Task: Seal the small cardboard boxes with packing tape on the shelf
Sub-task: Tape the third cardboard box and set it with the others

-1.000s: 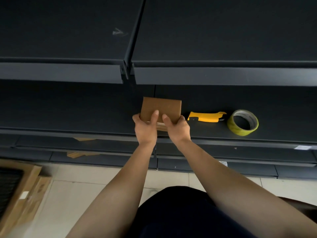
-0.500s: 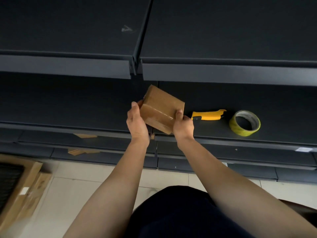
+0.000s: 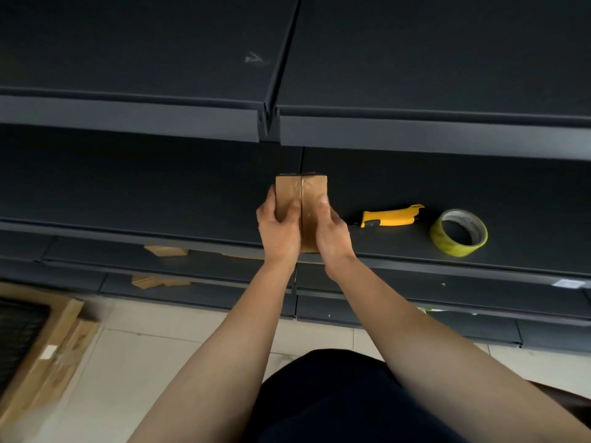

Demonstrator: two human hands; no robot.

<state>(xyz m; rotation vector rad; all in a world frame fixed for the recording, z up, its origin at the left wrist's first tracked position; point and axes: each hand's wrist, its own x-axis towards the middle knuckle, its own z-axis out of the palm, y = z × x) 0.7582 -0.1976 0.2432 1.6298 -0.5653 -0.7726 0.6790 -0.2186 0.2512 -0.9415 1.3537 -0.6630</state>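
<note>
Our left hand [image 3: 278, 228] and right hand [image 3: 332, 233] each curled round a lower side of the small cardboard box [image 3: 302, 193], the fingers [image 3: 271, 203] wrapped on its flanks and both thumbs pressed flat on the near face, one either side of the centre seam. The box stood on end between the fingers, over the front lip of the dark shelf [image 3: 160, 199]; whether it rested there we could not tell. We judged it light and fairly stiff, though thin board could dent under a hard squeeze, so the firm edges and corners looked the best hold. A glossy film of tape over the seam looked slick, poor footing for thumbs. Right of the right fingers lay a yellow-handled knife [image 3: 388, 215], matte plastic, and further right a greenish ring of packing tape [image 3: 459, 233], flat on the matte metal.
</note>
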